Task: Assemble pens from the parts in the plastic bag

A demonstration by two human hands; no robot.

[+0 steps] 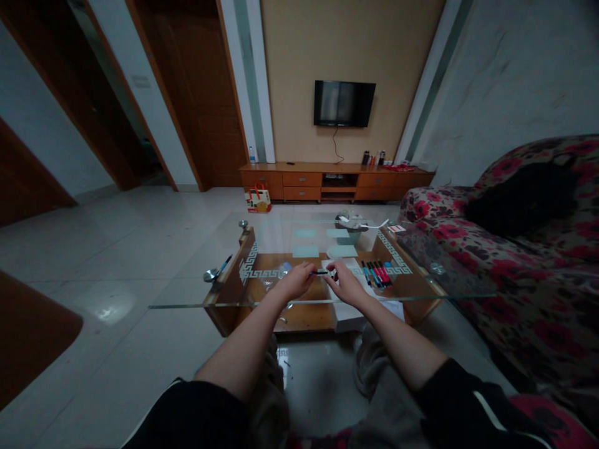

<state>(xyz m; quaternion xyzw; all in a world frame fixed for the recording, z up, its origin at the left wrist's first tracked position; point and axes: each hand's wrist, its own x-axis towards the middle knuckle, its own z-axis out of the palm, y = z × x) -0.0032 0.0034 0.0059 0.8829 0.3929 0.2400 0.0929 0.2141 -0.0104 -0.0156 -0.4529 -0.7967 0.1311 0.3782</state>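
Observation:
Over the glass tabletop (276,293), my left hand (297,280) is closed around a thin dark pen (320,272), which points right. My right hand (346,284) is beside the pen's tip with thumb and fingers curled together; a small piece seems to be between them, too small to make out. To the right of it, several pens (377,274) in black, blue and red lie side by side. A single blue pen (225,265) rests apart at the left of the table.
Beneath the glass, a shelf holds a white box (346,318) and clear plastic wrapping (271,277). A lined basket (350,231) stands beyond the table. On the right is a flowered sofa (449,215) with a black bag (524,196). A low TV cabinet (302,181) lines the far wall.

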